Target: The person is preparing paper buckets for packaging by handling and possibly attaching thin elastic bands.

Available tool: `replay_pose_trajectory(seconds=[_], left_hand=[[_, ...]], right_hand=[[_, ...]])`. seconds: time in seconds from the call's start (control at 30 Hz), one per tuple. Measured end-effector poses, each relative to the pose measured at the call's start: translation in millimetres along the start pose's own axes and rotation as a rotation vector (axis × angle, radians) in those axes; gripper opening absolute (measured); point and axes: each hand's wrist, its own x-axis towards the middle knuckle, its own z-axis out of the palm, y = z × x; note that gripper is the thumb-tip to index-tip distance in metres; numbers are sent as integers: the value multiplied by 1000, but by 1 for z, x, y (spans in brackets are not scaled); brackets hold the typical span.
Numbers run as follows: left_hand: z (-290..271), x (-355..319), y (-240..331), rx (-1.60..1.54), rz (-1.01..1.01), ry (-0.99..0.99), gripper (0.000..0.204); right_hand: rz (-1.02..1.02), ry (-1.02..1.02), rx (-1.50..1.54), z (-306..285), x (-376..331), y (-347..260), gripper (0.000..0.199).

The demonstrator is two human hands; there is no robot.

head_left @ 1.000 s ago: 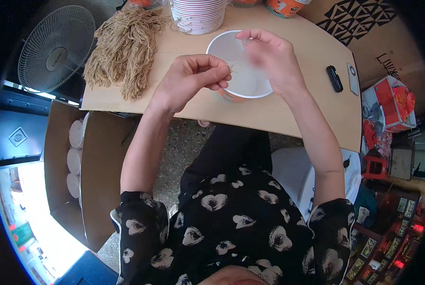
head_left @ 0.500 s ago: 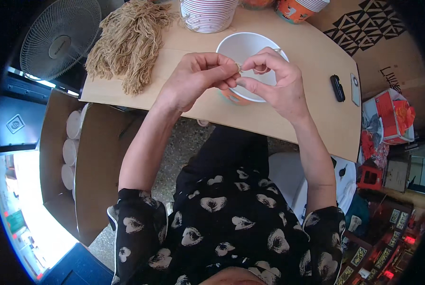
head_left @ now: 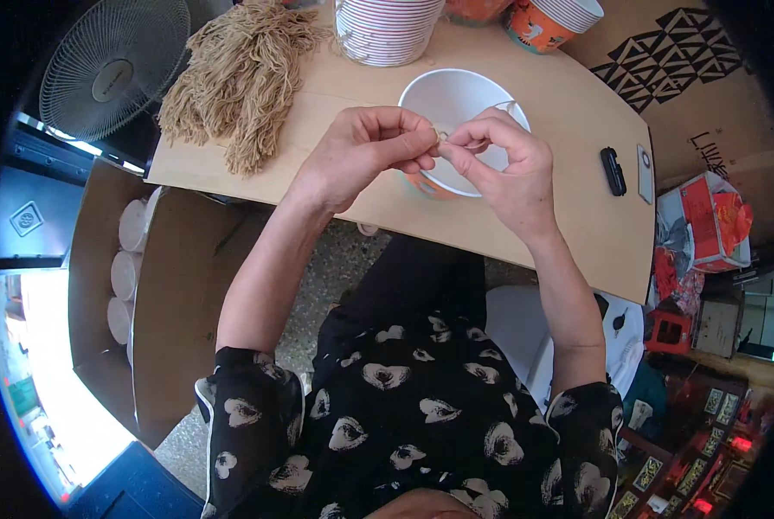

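My left hand (head_left: 361,157) and my right hand (head_left: 512,173) meet fingertip to fingertip over the near part of a white-lined paper bucket (head_left: 452,95). Both pinch a short, thin tan cord (head_left: 441,136), of which only a small looped bit shows between the fingertips. Another bit of pale cord shows at the bucket's right rim, beside my right knuckles. Orange print is visible low on the bucket's outside. To the left on the table lies a thick bundle of tan cords (head_left: 240,86).
A stack of nested paper buckets (head_left: 387,35) stands at the table's back, with orange printed buckets (head_left: 547,26) right of it. A black folded object (head_left: 613,171) lies at right. An open carton (head_left: 175,320) holding white round tubs stands left, below a fan (head_left: 114,78).
My right thumb and forefinger have closed together onto the cord at the left fingertips. The whole view has shifted slightly.
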Motion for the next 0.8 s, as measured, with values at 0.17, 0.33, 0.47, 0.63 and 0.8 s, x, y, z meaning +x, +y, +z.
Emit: replay_pose_trajectory(seconds=[0.17, 0.33, 0.47, 0.63, 0.8], left_hand=[[1, 0, 2, -41, -7, -12, 21], [2, 1, 1, -6, -1, 0, 21], [8, 1, -2, -27, 38, 40, 19], [21, -1, -9, -72, 97, 164, 17], [30, 0, -15, -5, 199, 269, 16]], right_hand=[[13, 8, 58, 1, 1, -3, 16], [-33, 60, -45, 3, 1, -6, 11], [-181, 94, -200, 3, 0, -1, 9], [-108, 132, -101, 8, -4, 0, 10], [-44, 99, -55, 7, -5, -3, 5]])
